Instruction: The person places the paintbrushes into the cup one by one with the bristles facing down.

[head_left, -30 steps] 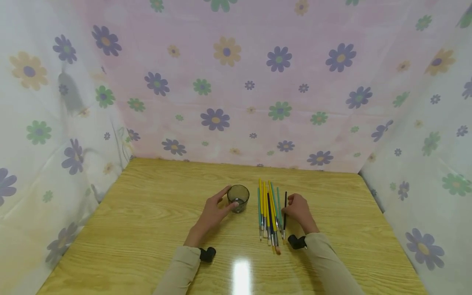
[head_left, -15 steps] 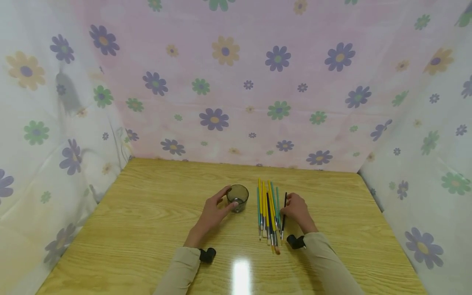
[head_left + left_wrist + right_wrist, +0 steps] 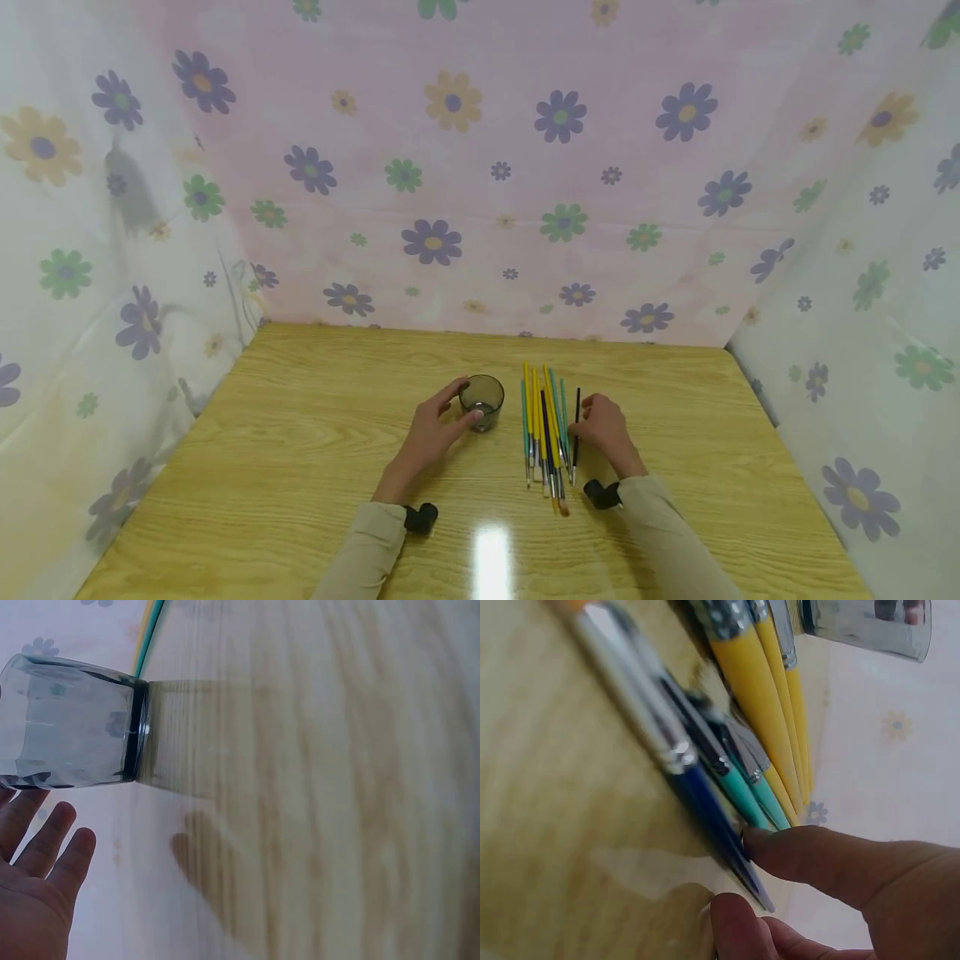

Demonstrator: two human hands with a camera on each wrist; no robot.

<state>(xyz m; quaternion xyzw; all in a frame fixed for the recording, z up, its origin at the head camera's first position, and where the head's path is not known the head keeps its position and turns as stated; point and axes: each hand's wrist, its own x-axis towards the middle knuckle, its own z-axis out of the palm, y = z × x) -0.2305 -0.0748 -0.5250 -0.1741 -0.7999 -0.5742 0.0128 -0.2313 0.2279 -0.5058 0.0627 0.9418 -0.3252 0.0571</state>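
My left hand (image 3: 433, 429) holds the clear, smoky drinking glass (image 3: 482, 403) by its left side, thumb and forefinger spread around it. The glass (image 3: 67, 724) stands upright on the table; in the left wrist view the other fingers (image 3: 73, 859) are spread beside it. With thumb and forefinger, my right hand (image 3: 606, 429) pinches a slim dark-blue paintbrush (image 3: 576, 454), its bristles toward me. In the right wrist view this paintbrush (image 3: 705, 799) passes between thumb and forefinger. Just left of it lie several yellow, teal and dark paintbrushes (image 3: 546, 417), side by side, bristles toward me.
The wood-grain table (image 3: 322, 433) reaches back to a flowered cloth (image 3: 495, 192), which also hangs at both sides. A small black device (image 3: 422, 520) sits at the left wrist and another black device (image 3: 602, 494) at the right.
The dark-blue paintbrush in my right hand tilted a little, then straightened and shifted slightly away from me. My left hand stays at the glass. The head view has drifted slightly.
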